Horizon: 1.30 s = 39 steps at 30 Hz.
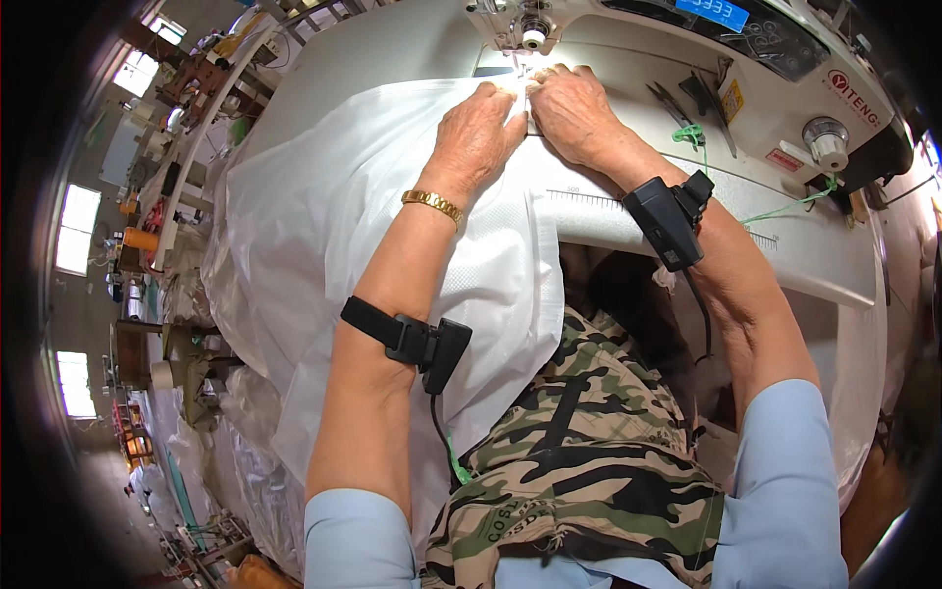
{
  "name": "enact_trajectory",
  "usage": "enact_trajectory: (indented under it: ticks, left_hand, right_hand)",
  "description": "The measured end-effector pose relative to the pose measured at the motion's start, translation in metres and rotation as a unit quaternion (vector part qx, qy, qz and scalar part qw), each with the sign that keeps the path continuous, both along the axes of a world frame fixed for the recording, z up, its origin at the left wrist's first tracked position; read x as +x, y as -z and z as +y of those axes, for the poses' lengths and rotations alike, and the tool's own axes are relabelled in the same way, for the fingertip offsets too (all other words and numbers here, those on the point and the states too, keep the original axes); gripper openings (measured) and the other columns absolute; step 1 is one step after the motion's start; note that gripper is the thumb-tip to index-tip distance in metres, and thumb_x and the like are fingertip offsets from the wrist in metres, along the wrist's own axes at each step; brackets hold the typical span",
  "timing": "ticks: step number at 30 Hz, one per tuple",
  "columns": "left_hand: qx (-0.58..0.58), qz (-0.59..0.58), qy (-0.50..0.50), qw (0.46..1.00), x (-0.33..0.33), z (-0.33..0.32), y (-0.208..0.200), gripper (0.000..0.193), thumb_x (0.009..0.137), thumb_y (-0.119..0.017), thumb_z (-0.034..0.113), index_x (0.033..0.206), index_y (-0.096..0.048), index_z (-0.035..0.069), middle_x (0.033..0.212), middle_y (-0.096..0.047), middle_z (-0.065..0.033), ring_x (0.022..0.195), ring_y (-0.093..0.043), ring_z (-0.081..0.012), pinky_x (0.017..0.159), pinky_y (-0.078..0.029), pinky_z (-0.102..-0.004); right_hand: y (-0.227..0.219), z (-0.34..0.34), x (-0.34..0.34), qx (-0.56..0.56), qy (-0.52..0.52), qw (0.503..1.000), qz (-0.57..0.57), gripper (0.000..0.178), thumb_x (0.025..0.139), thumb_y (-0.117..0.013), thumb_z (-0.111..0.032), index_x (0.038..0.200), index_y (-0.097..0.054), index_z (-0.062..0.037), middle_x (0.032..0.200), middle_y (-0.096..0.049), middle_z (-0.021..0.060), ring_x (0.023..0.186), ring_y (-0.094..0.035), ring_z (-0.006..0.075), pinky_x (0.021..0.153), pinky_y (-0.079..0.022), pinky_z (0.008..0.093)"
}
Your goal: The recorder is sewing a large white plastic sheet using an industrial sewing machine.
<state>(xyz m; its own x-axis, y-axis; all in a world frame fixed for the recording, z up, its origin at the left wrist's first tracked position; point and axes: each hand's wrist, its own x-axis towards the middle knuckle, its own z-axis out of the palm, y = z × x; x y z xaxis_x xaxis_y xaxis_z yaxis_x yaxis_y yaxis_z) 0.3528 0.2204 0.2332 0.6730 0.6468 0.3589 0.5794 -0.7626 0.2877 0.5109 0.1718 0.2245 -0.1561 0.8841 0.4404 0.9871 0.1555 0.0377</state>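
A sheet of thin white woven fabric [392,187] runs under the lit needle area of a sewing machine [535,34] and drapes down to the left over my lap. My left hand [478,135] pinches the fabric's edge just left of the needle, its fingers bent and thumb pointing up. Right of the needle, my right hand [574,110] has its fingers curled down at the same edge. The two hands are close together, a narrow gap between them. The fingertips are partly lost in the lamp's glare.
Thread snips [673,104] and dark slim tools [714,106] lie on the machine bed to the right, beside tangled green thread [690,135]. A handwheel-like knob [825,144] sticks out at the right. A ruler scale [579,199] marks the near table edge. Cluttered workstations fill the left.
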Motion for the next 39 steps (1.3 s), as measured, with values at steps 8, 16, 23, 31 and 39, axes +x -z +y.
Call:
enact_trajectory:
  ticks: [8,16,23,31,39]
  left_hand:
    - [0.002,-0.030,0.009,0.999,0.000,-0.002,0.001,0.030,0.091,-0.054,0.026,0.108,-0.065,0.002,0.104,-0.062,-0.0162,0.096,-0.061,-0.0349,0.086,-0.049,-0.0423]
    - [-0.024,-0.135,0.050,0.989,-0.040,-0.044,-0.004,0.038,0.095,-0.053,0.023,0.120,-0.060,-0.003,0.120,-0.062,-0.0204,0.111,-0.059,-0.0330,0.094,-0.046,-0.0360]
    - [-0.152,-0.125,0.048,0.979,-0.108,-0.204,0.003,0.019,0.083,-0.070,0.012,0.092,-0.058,0.000,0.090,-0.061,-0.0115,0.073,-0.061,-0.0246,0.061,-0.045,-0.0341]
    - [-0.023,0.061,-0.047,0.997,-0.152,-0.240,0.061,0.023,0.078,-0.067,0.007,0.095,-0.052,0.004,0.089,-0.053,-0.0122,0.081,-0.057,-0.0321,0.065,-0.046,-0.0410]
    - [-0.230,-0.063,-0.077,0.968,-0.196,-0.238,0.053,0.013,0.089,-0.057,0.000,0.101,-0.055,0.001,0.091,-0.061,-0.0102,0.082,-0.062,-0.0213,0.074,-0.049,-0.0302]
  right_hand:
    - [0.010,-0.015,-0.002,0.006,-0.003,0.998,0.065,0.019,0.086,-0.054,-0.012,0.096,-0.068,-0.0029,0.105,-0.066,0.0129,0.104,-0.060,0.0276,0.087,-0.045,0.0436]
    - [-0.007,-0.151,-0.043,-0.014,-0.145,0.937,0.318,0.028,0.091,-0.055,-0.020,0.108,-0.065,-0.0002,0.099,-0.066,0.0181,0.096,-0.061,0.0344,0.087,-0.046,0.0435]
    - [0.069,-0.232,-0.094,-0.127,0.014,0.717,0.685,0.034,0.088,-0.071,-0.025,0.099,-0.055,0.0029,0.084,-0.060,0.0077,0.081,-0.058,0.0149,0.075,-0.050,0.0300]
    - [0.122,-0.224,-0.133,-0.164,0.097,0.709,0.679,0.038,0.086,-0.066,-0.030,0.095,-0.057,0.0055,0.084,-0.062,0.0147,0.074,-0.057,0.0214,0.069,-0.048,0.0360]
    - [0.080,-0.257,-0.098,-0.209,-0.061,0.748,0.627,0.030,0.092,-0.055,-0.019,0.107,-0.060,0.0065,0.080,-0.063,0.0122,0.074,-0.057,0.0159,0.069,-0.047,0.0329]
